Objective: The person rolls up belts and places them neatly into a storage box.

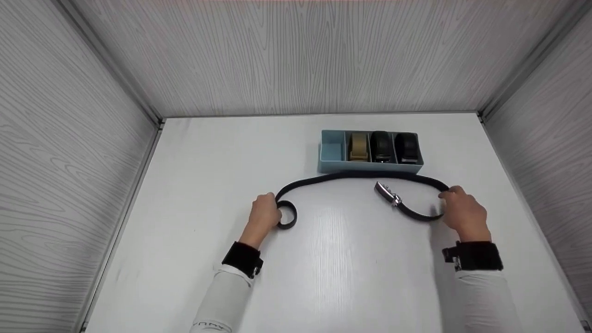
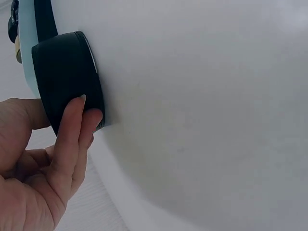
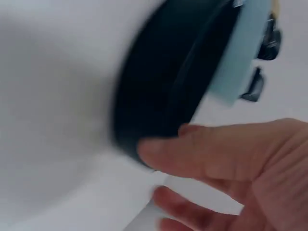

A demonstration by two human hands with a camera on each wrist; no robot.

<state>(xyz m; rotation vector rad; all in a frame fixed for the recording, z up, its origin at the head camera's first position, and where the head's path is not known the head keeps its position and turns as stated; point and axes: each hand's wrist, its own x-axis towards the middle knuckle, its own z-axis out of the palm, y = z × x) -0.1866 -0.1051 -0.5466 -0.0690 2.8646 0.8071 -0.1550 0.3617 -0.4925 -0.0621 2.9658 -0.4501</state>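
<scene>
A long black belt (image 1: pixel 365 174) stands on its edge across the white table, bowed away from the person. Its left end curls into a small loop (image 1: pixel 294 215), and my left hand (image 1: pixel 265 210) pinches the strap there between thumb and fingers. Toward the right the strap bends back, with the silver buckle (image 1: pixel 396 200) lying inside the bend. My right hand (image 1: pixel 464 212) holds the belt at that bend; in the right wrist view the thumb (image 3: pixel 168 154) presses on the strap (image 3: pixel 149 91), which is blurred.
Just behind the belt stands a light blue divided box (image 1: pixel 370 167). Its leftmost compartment is bare; the others hold a rolled tan belt (image 1: pixel 358 145), a rolled dark belt (image 1: pixel 381 144) and a rolled black belt (image 1: pixel 407 146). Grey wood-grain panels (image 1: pixel 296 60) enclose the table at the back and sides.
</scene>
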